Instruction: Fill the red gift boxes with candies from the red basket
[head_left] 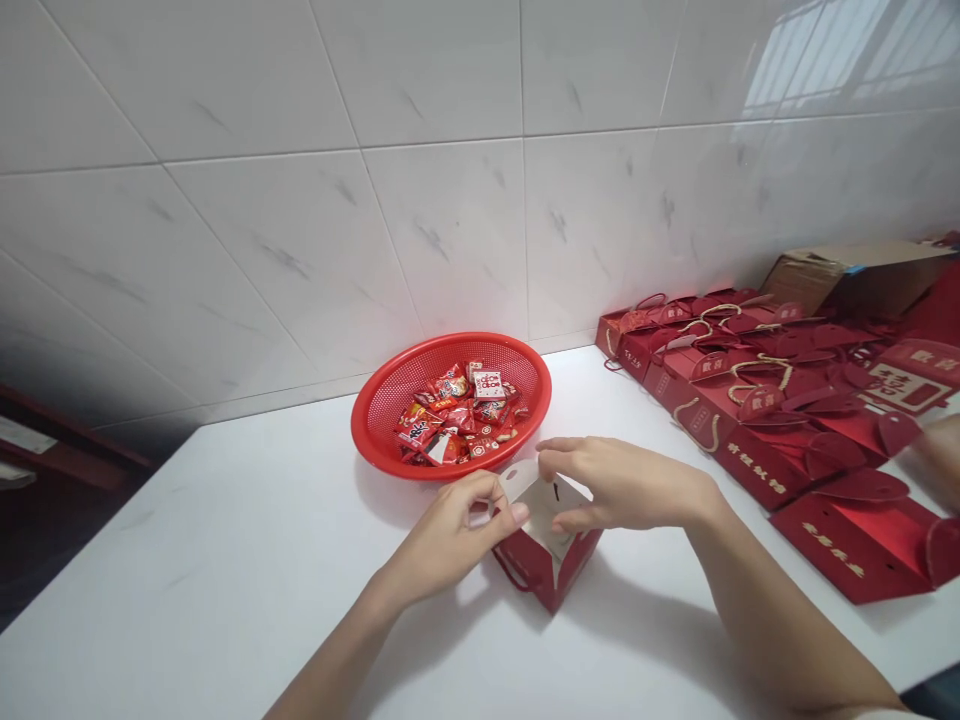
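Note:
A small red gift box (535, 567) with a white inside stands on the table in front of me, its top open. A dark red cord loop hangs on its near left side. My left hand (461, 530) pinches the box's left upper edge between thumb and curled fingers. On the opposite side, my right hand (619, 483) holds the upper flaps, its fingers bent over the far edge and its thumb at the opening. The bottom of the box is partly hidden by the hands. Just behind it sits a red plastic basket (375, 410) with red-wrapped sweets (457, 415).
Rows of red gift boxes (701, 400) with cord handles fill the table's right side. An open red box (847, 540) lies closest. A cardboard box (855, 280) stands behind them. Another person's blurred hand (934, 455) shows at the right edge. A tiled wall (450, 230) borders the table.

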